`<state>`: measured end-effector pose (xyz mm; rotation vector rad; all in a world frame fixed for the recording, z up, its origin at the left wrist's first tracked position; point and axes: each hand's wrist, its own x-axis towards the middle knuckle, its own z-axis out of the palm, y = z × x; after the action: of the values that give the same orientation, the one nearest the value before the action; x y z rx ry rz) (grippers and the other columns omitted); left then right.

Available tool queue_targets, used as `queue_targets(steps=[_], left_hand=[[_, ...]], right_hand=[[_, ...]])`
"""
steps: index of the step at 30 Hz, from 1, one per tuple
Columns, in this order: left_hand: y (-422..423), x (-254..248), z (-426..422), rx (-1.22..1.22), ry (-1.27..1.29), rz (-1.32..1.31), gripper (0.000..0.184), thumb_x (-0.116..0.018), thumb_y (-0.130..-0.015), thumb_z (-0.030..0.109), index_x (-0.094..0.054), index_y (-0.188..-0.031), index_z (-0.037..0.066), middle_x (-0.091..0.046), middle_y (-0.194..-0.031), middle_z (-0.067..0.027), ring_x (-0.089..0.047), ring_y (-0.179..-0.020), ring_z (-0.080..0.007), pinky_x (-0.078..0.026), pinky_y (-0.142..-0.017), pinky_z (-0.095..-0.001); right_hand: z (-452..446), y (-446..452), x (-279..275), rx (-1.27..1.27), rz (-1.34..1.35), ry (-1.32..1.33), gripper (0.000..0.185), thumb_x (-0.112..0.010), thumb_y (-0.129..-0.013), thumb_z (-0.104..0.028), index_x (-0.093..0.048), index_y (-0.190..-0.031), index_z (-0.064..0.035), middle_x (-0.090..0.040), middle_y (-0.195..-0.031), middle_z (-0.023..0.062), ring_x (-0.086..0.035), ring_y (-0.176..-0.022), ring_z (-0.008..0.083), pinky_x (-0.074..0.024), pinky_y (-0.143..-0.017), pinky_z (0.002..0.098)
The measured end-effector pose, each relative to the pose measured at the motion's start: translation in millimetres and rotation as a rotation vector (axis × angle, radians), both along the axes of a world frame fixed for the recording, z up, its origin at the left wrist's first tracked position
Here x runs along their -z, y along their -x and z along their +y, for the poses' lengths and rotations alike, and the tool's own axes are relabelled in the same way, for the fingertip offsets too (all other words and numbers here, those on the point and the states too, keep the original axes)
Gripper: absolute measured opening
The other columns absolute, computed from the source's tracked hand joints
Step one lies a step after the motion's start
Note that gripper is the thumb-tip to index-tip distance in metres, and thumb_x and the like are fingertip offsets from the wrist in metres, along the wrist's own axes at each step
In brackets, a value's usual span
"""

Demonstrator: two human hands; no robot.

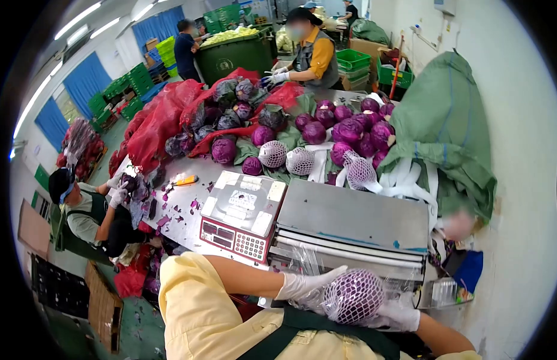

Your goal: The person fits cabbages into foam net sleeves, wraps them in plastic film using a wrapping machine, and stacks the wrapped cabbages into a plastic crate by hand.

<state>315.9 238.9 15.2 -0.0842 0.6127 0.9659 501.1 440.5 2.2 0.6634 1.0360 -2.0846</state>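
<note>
A red cabbage (354, 296) in a white foam net is held in front of my body between both gloved hands. My left hand (309, 284) presses against its left side, with clear plastic film (315, 299) bunched between palm and cabbage. On the right side my right hand (399, 313) grips the cabbage low down; some of its fingers are hidden behind film. Just beyond my hands stands the film wrapping machine (353, 211), with a white roller (350, 247) along its near edge. Left of it sits a digital scale (242, 210) with nothing on its plate.
Bare and netted red cabbages (349, 129) pile up behind the machine, beside red mesh sacks (164, 117). An orange-handled cutter (186, 180) lies on the metal table (178, 210). A green sack (449, 129) stands right. Co-workers are at left (89, 210) and across the table (317, 57).
</note>
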Motion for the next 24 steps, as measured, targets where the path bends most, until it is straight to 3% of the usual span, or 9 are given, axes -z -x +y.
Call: queue_targets(steps=[3, 5, 6, 8, 10, 12, 14, 16, 24], left_hand=[[-24, 17, -18, -0.044, -0.192, 0.156, 0.073, -0.028, -0.092, 0.069, -0.038, -0.144, 0.018, -0.039, -0.148, -0.0073, -0.035, -0.135, -0.0262, -0.024, -0.115, -0.0422], [-30, 31, -43, -0.215, -0.251, -0.124, 0.065, -0.040, -0.096, 0.057, -0.036, -0.145, 0.016, -0.042, -0.145, -0.0064, -0.042, -0.131, -0.0268, -0.032, -0.108, -0.0372], [-31, 40, -55, -0.216, -0.251, -0.127, 0.065, -0.040, -0.096, 0.057, -0.036, -0.145, 0.016, -0.042, -0.145, -0.0064, -0.042, -0.131, -0.0268, -0.032, -0.108, -0.0372], [-35, 34, -75, -0.067, -0.152, 0.902, 0.052, -0.053, -0.096, 0.042, -0.047, -0.138, 0.013, -0.059, -0.128, -0.0077, -0.058, -0.113, -0.0216, -0.044, -0.094, -0.0311], [-45, -12, -106, 0.112, 0.007, 1.518, 0.043, -0.062, -0.090, 0.041, -0.061, -0.122, 0.013, -0.068, -0.105, -0.0115, -0.066, -0.098, -0.0227, -0.049, -0.084, -0.0306], [-57, 1, -125, -0.183, 0.100, 1.599, 0.031, -0.058, -0.093, 0.032, -0.066, -0.110, 0.006, -0.069, -0.086, -0.0115, -0.067, -0.078, -0.0185, -0.051, -0.074, -0.0291], [-62, 29, -119, -0.659, -0.028, 1.335, 0.027, -0.051, -0.098, 0.023, -0.064, -0.100, 0.000, -0.065, -0.075, -0.0063, -0.063, -0.069, -0.0129, -0.051, -0.068, -0.0272], [-65, 22, -100, -0.818, 0.017, 1.219, 0.031, -0.043, -0.102, 0.023, -0.056, -0.082, 0.003, -0.050, -0.062, 0.0018, -0.045, -0.051, -0.0054, -0.040, -0.049, -0.0205], [-78, -21, -91, -0.903, 0.457, 0.628, 0.022, -0.044, -0.100, 0.026, -0.055, -0.088, 0.012, -0.049, -0.066, 0.0035, -0.036, -0.046, -0.0064, -0.026, -0.043, -0.0214]], right_hand=[[-15, -23, 11, 0.066, 0.102, 0.131, 0.061, -0.051, -0.097, -0.032, -0.023, -0.146, -0.0113, -0.046, -0.139, 0.0116, -0.050, -0.123, 0.0257, -0.0414, -0.106, 0.0394], [-18, -35, 7, 0.125, 0.117, 0.094, 0.059, -0.049, -0.098, -0.035, -0.024, -0.146, -0.0108, -0.046, -0.139, 0.0120, -0.051, -0.123, 0.0257, -0.0409, -0.106, 0.0404], [-15, -33, -1, -0.207, 0.293, -0.226, 0.056, -0.048, -0.098, -0.032, -0.027, -0.144, -0.0086, -0.046, -0.137, 0.0144, -0.051, -0.122, 0.0270, -0.0419, -0.104, 0.0398], [-14, -35, -11, -0.863, 0.633, -0.865, 0.051, -0.048, -0.097, -0.027, -0.034, -0.140, -0.0041, -0.048, -0.135, 0.0192, -0.052, -0.121, 0.0295, -0.0439, -0.100, 0.0387], [-15, -79, 36, -0.525, 1.010, -0.892, 0.042, -0.048, -0.095, -0.025, -0.048, -0.127, 0.0036, -0.057, -0.123, 0.0212, -0.056, -0.115, 0.0296, -0.0453, -0.097, 0.0362], [-29, -94, 25, 0.680, -0.028, 0.212, 0.035, -0.046, -0.096, -0.022, -0.055, -0.113, 0.0067, -0.063, -0.113, 0.0209, -0.062, -0.106, 0.0258, -0.0478, -0.092, 0.0336], [-44, -96, 30, 0.579, 0.015, -0.186, 0.027, -0.046, -0.095, -0.017, -0.061, -0.101, 0.0049, -0.068, -0.101, 0.0179, -0.067, -0.093, 0.0216, -0.0518, -0.083, 0.0301], [-54, -105, -2, 0.146, 0.635, -1.289, 0.024, -0.047, -0.095, -0.012, -0.064, -0.088, 0.0039, -0.070, -0.088, 0.0138, -0.068, -0.078, 0.0172, -0.0540, -0.071, 0.0276], [-9, -130, 10, 0.916, 0.054, -0.512, 0.040, -0.047, -0.097, -0.030, -0.054, -0.066, -0.0057, -0.039, -0.047, -0.0032, -0.036, -0.037, 0.0067, -0.0312, -0.037, 0.0213]])
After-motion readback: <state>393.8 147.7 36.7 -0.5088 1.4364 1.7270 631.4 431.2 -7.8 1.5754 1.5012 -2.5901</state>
